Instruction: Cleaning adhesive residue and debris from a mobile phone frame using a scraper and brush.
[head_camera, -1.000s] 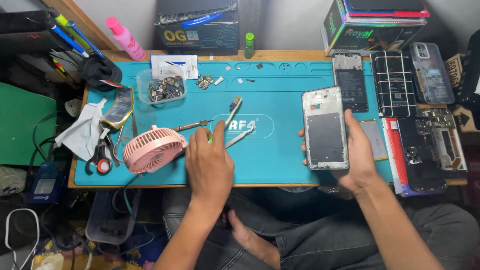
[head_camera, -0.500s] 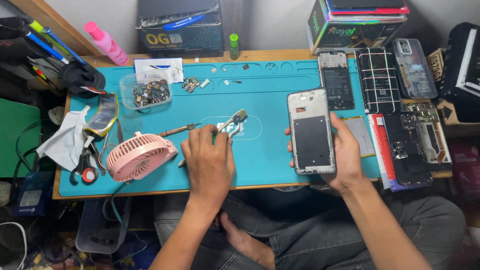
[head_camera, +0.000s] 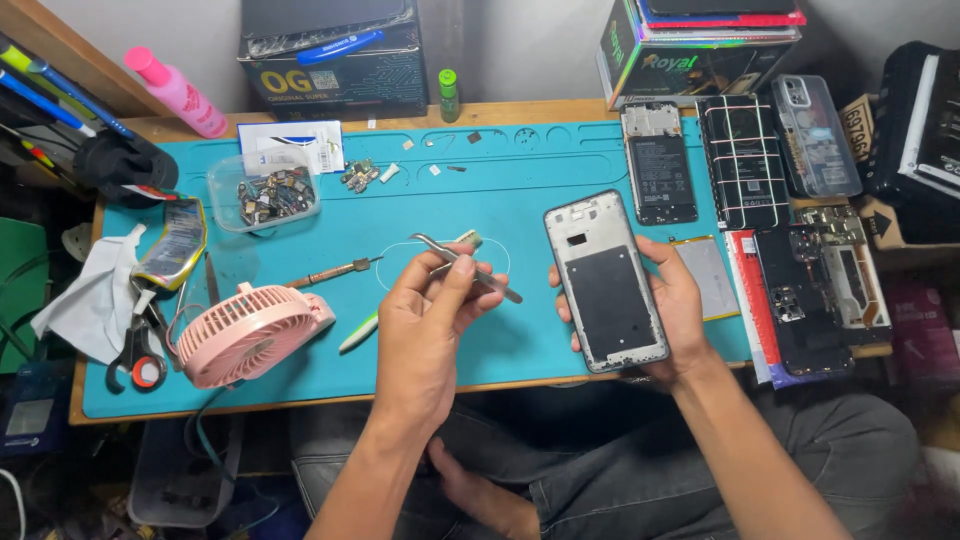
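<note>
Above the mat's (head_camera: 560, 165) front edge, metal tweezers (head_camera: 465, 266) are pinched by the left hand (head_camera: 425, 335); a bare phone frame (head_camera: 605, 282) is gripped by the right hand (head_camera: 672, 305).

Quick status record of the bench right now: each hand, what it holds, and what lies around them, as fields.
left hand: raised over the mat, pinching metal tweezers
right hand: holding an opened phone frame, inner side up
surface: teal repair mat on a wooden desk
left of hands: pink handheld fan, screwdriver, scissors
back left: clear tray of small parts, pink bottle
right side: phone battery, more dismantled phones
</note>
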